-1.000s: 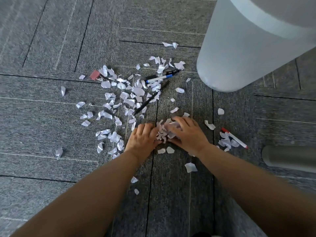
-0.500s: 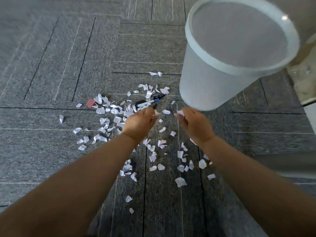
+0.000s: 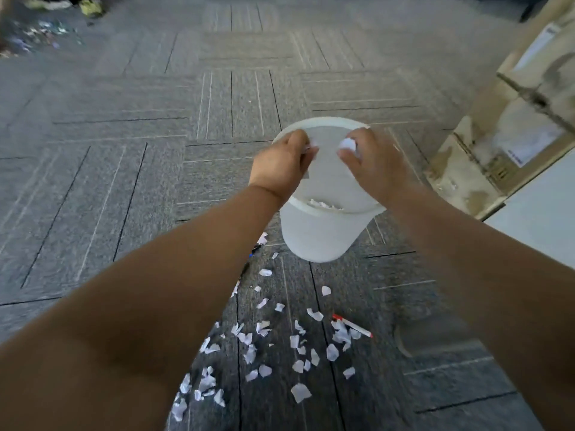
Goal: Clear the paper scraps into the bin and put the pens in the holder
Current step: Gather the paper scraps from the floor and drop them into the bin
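Note:
A white bin [image 3: 314,237] stands on the grey carpet, with some paper scraps [image 3: 323,204] inside near its front wall. My left hand [image 3: 281,166] and my right hand [image 3: 376,163] are both above the bin's mouth, each closed on a bunch of white paper scraps. More paper scraps [image 3: 264,343] lie scattered on the carpet in front of the bin. A red-capped white pen [image 3: 353,325] lies among them on the right. Part of a dark pen [image 3: 253,248] shows beside my left forearm; the rest is hidden.
Cardboard boxes [image 3: 510,126] stand to the right of the bin, with a white surface [image 3: 544,213] beside them. A faint grey cylinder [image 3: 435,334] lies on the carpet at the right. Coloured litter [image 3: 37,35] sits at the far left.
Both hands gathered scraps on the carpet, then rose with them and now hold them over the bin's mouth. The view has tilted up toward the bin.

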Demonstrator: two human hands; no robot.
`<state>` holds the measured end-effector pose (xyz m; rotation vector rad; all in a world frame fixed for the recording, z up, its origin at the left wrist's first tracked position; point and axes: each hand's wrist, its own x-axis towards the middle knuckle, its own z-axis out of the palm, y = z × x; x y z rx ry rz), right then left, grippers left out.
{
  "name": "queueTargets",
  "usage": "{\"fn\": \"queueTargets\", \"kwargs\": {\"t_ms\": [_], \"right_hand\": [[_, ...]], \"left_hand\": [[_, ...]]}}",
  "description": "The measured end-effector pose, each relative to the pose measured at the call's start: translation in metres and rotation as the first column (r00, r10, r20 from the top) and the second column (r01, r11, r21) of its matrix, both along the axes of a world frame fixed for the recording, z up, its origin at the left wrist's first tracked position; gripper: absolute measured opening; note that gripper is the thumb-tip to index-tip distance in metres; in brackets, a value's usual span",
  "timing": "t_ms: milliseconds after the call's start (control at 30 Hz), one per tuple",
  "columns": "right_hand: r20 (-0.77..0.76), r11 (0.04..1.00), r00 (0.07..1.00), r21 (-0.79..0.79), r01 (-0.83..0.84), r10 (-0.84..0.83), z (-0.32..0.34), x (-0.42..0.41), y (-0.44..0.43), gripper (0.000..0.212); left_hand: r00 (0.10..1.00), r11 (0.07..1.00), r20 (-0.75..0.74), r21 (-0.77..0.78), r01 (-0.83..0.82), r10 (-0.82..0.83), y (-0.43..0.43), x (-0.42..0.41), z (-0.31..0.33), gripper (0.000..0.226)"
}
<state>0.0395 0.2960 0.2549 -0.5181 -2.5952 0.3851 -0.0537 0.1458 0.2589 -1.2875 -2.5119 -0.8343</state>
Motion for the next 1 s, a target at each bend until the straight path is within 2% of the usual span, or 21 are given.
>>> {"fn": "queueTargets", "kwargs": {"t_ms": [33,67,267,333,433,500,567,633,733,800,900,1000], "right_hand": [[0.122,0.999,0.992,-0.021,0.024,-0.021,-0.004,0.002,0.008,0.04],[0.174,0.999,0.984,-0.027,0.037,-0.032,-0.008,0.006,0.012,0.043],[-0.055,0.999,0.998,0.047,0.026,-0.024,-0.015,0.043,0.009,0.029],[-0.08,0.998,0.997,0.063,0.027,-0.022,-0.018,0.051,0.008,0.028],[-0.071,0.996,0.997,0.086,0.012,-0.006,-0.022,0.057,0.004,0.026],[-0.051,0.993,0.999,0.115,-0.011,0.017,-0.025,0.059,0.001,0.024],[-0.032,0.992,0.999,0.121,-0.024,0.028,-0.027,0.061,-0.003,0.029],[-0.047,0.993,0.999,0.113,-0.023,0.028,-0.027,0.062,-0.007,0.033],[-0.137,0.979,0.986,0.193,-0.062,0.09,-0.033,0.068,-0.022,0.021],[-0.163,0.96,0.966,0.227,-0.161,0.201,-0.045,0.074,-0.038,0.015],[-0.093,0.954,0.956,0.135,-0.266,0.28,-0.08,0.088,-0.062,0.016],[0.047,0.983,0.987,-0.113,-0.148,0.154,-0.131,0.097,-0.067,0.017]], "left_hand": [[1.0,1.0,-0.005,-0.021,0.003,-0.003,0.008,0.0,0.0,0.033],[1.0,0.999,-0.005,-0.037,0.008,-0.008,0.013,0.0,-0.002,0.032],[0.996,0.996,-0.025,-0.018,0.084,-0.084,0.042,-0.001,-0.005,0.03],[0.993,0.984,-0.024,-0.144,0.109,-0.113,0.055,-0.003,-0.009,0.035],[0.99,0.891,0.047,-0.43,0.143,-0.136,0.059,-0.004,-0.025,0.049],[0.991,0.845,0.037,-0.52,0.129,-0.129,0.049,-0.003,-0.036,0.051],[0.99,0.866,0.002,-0.485,0.121,-0.138,0.035,0.0,-0.042,0.049],[0.981,0.938,-0.071,-0.312,0.15,-0.18,0.02,0.007,-0.044,0.043],[0.941,0.982,-0.284,-0.097,0.162,-0.184,-0.01,0.021,-0.057,0.034],[0.932,0.988,-0.327,-0.052,0.149,-0.158,-0.033,0.032,-0.077,0.029],[0.962,0.991,-0.24,-0.056,0.119,-0.129,-0.067,0.043,-0.116,0.028],[0.989,0.973,-0.076,-0.204,0.107,-0.125,-0.097,0.048,-0.16,0.031]]}}
